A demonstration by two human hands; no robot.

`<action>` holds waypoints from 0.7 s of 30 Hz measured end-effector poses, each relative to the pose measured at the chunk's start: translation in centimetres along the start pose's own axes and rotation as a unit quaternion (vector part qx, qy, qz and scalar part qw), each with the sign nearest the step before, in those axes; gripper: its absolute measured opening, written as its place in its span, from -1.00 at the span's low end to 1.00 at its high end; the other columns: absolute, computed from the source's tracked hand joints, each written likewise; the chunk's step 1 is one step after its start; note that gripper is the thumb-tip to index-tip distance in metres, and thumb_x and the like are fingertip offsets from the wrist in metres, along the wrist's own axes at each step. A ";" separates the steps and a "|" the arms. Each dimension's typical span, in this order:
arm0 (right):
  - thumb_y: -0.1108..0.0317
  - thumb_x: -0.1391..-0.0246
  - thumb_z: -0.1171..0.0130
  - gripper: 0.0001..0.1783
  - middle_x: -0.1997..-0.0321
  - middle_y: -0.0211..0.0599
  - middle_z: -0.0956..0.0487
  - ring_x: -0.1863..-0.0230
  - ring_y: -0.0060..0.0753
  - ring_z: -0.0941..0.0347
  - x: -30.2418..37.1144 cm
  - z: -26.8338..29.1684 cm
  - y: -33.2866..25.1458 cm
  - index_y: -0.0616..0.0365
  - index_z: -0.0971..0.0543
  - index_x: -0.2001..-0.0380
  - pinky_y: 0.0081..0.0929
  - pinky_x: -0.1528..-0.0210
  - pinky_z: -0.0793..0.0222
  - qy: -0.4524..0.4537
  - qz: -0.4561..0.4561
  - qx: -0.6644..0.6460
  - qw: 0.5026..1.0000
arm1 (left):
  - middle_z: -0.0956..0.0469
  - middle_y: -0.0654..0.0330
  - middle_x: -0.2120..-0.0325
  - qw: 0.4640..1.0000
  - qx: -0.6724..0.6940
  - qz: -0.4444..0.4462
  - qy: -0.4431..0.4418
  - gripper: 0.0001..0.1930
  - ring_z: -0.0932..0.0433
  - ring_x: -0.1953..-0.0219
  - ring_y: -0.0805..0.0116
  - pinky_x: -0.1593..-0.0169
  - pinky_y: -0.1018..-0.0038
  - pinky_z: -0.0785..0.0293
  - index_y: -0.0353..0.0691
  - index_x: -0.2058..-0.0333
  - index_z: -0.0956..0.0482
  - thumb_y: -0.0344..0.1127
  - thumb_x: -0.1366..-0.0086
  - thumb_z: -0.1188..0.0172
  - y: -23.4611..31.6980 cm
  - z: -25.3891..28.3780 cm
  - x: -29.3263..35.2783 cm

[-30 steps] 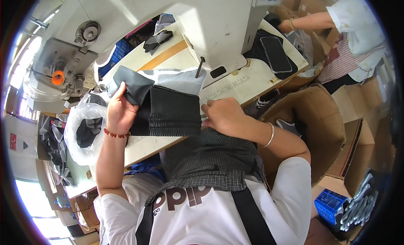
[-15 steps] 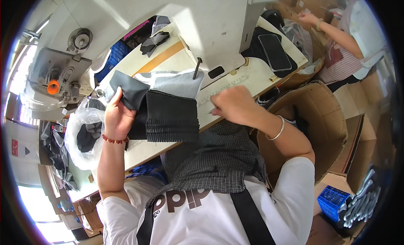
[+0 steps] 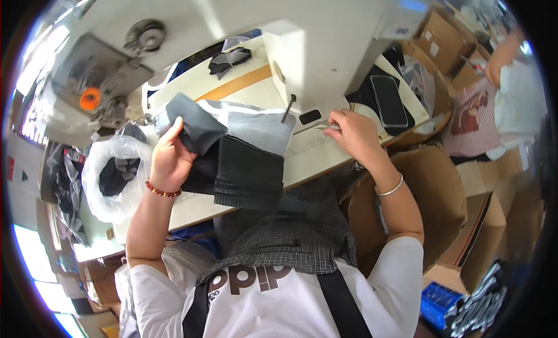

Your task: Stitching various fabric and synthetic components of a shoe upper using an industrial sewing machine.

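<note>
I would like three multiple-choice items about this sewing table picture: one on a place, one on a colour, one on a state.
1. Where does the dark phone lie?
A. on the table's right end
B. inside the plastic bag
C. in the left hand

2. What colour is the bead bracelet on the left wrist?
A. blue
B. red
C. white

3. What is the left hand doing?
A. resting flat and empty
B. gripping the dark fabric piece
C. holding the phone

Key: 1 A, it rests on dark cloth past the right hand; 2 B, the beads look red; 3 B, its fingers close around the fabric's edge.
</note>
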State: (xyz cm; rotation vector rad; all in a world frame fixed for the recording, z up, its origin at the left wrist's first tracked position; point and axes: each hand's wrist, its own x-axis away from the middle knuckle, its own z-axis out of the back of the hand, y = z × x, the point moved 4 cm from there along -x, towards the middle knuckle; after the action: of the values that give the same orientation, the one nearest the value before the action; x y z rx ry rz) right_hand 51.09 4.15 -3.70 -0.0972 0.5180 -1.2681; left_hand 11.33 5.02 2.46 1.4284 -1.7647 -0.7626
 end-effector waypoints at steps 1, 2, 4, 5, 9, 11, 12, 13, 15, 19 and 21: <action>0.14 0.00 -0.50 -0.70 0.31 -0.29 -0.64 0.14 -0.11 -0.61 -0.5 -0.4 -0.1 0.07 -0.63 0.38 -0.17 0.16 -0.52 0.032 0.009 0.006 0.999 | -0.69 0.15 -0.04 1.000 -0.004 -0.001 0.007 -0.72 -0.69 -0.08 0.25 -0.18 0.23 -0.63 -0.21 -0.14 -0.54 -0.25 -0.58 -0.12 -0.2 0.1 0.0; 0.15 0.01 -0.50 -0.71 0.29 -0.27 -0.62 0.11 -0.09 -0.59 -1.2 -0.8 -0.2 0.08 -0.64 0.38 -0.16 0.13 -0.53 0.045 0.004 0.015 0.999 | -0.71 0.18 0.01 1.000 -0.005 -0.012 0.011 -0.75 -0.71 -0.03 0.28 -0.13 0.25 -0.66 -0.18 -0.10 -0.58 -0.26 -0.55 -0.17 -0.4 0.3 0.2; 0.23 0.10 -0.55 -0.69 0.22 -0.20 -0.56 0.01 -0.02 -0.49 -1.9 -0.9 -1.4 0.10 -0.73 0.29 -0.12 -0.02 -0.47 0.018 0.028 0.089 0.996 | -0.74 0.28 0.19 0.997 -0.060 -0.018 0.042 -0.82 -0.73 0.18 0.44 0.10 0.41 -0.67 -0.13 0.06 -0.66 -0.21 -0.48 -0.28 -1.0 0.6 0.7; 0.27 0.10 -0.55 -0.67 0.21 -0.21 -0.57 0.02 -0.03 -0.50 -2.0 -0.2 -2.8 0.13 -0.72 0.25 -0.12 0.00 -0.47 0.063 0.050 0.086 0.993 | -0.73 0.30 0.21 0.993 -0.087 -0.007 0.075 -0.82 -0.72 0.21 0.47 0.14 0.45 -0.65 -0.15 0.09 -0.68 -0.20 -0.47 -0.29 -1.3 0.9 1.0; 0.41 -0.14 -0.41 -0.69 0.16 -0.15 -0.65 0.09 -0.07 -0.60 -2.0 2.2 -10.3 0.19 -0.64 0.05 -0.18 0.05 -0.51 0.085 0.128 -0.170 0.973 | -0.73 0.36 0.27 0.987 -0.154 -0.016 0.050 -0.77 -0.66 0.29 0.59 0.18 0.53 -0.60 -0.19 0.15 -0.71 -0.16 -0.50 -0.26 -1.7 0.5 2.2; 0.43 -0.21 -0.36 -0.66 0.09 -0.12 -0.68 0.06 -0.12 -0.63 -2.9 2.7 -14.8 0.19 -0.62 -0.05 -0.26 -0.02 -0.53 0.081 0.205 -0.248 0.943 | -0.73 0.36 0.29 0.987 -0.150 -0.037 0.033 -0.76 -0.65 0.31 0.61 0.22 0.55 -0.56 -0.18 0.19 -0.73 -0.14 -0.51 -0.24 -1.5 0.1 2.3; 0.45 -0.24 -0.34 -0.65 0.05 -0.12 -0.70 0.05 -0.17 -0.67 -3.8 2.4 -16.9 0.19 -0.62 -0.09 -0.31 -0.06 -0.55 0.065 0.226 -0.262 0.936 | -0.73 0.36 0.30 0.988 -0.144 -0.044 0.024 -0.75 -0.64 0.33 0.62 0.24 0.56 -0.54 -0.17 0.21 -0.73 -0.13 -0.52 -0.23 -1.4 0.0 2.4; 0.45 -0.26 -0.32 -0.66 0.03 -0.12 -0.70 0.05 -0.16 -0.67 -4.7 2.1 -18.6 0.20 -0.62 -0.09 -0.33 -0.06 -0.55 0.052 0.237 -0.302 0.922 | -0.72 0.37 0.31 0.988 -0.144 -0.041 0.030 -0.75 -0.63 0.35 0.62 0.25 0.56 -0.52 -0.16 0.23 -0.73 -0.13 -0.52 -0.23 -1.2 0.0 2.5; 0.46 -0.29 -0.28 -0.69 0.00 -0.13 -0.70 0.06 -0.14 -0.67 -6.5 0.8 -21.3 0.21 -0.62 -0.09 -0.35 -0.06 -0.53 -0.013 0.230 -0.372 0.899 | -0.71 0.38 0.34 0.987 -0.149 -0.028 0.048 -0.74 -0.60 0.38 0.64 0.27 0.56 -0.49 -0.14 0.27 -0.73 -0.12 -0.53 -0.21 -0.9 0.3 2.7; 0.62 -0.26 -0.15 -0.64 0.03 -0.10 -0.70 0.12 0.01 -0.66 -8.9 -0.6 -24.9 0.16 -0.63 -0.09 -0.30 0.08 -0.55 0.001 0.277 -0.367 0.888 | -0.64 0.43 0.38 0.994 -0.087 -0.021 0.061 -0.70 -0.51 0.41 0.67 0.33 0.56 -0.38 -0.09 0.33 -0.69 -0.10 -0.56 -0.17 -0.5 0.9 3.8; 0.65 -0.23 -0.14 -0.64 0.09 -0.10 -0.71 0.17 0.03 -0.66 -9.3 -0.8 -25.8 0.16 -0.66 -0.05 -0.29 0.14 -0.55 0.031 0.282 -0.335 0.899 | -0.61 0.43 0.39 0.993 -0.093 -0.027 0.074 -0.69 -0.45 0.43 0.67 0.35 0.54 -0.35 -0.09 0.34 -0.68 -0.09 -0.57 -0.16 -0.3 1.4 4.2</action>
State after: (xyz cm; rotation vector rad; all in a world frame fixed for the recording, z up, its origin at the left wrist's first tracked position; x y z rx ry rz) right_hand 26.09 4.95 7.56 -0.4522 0.9475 -0.4854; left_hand 9.86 0.90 2.19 1.3754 -1.5083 -0.8053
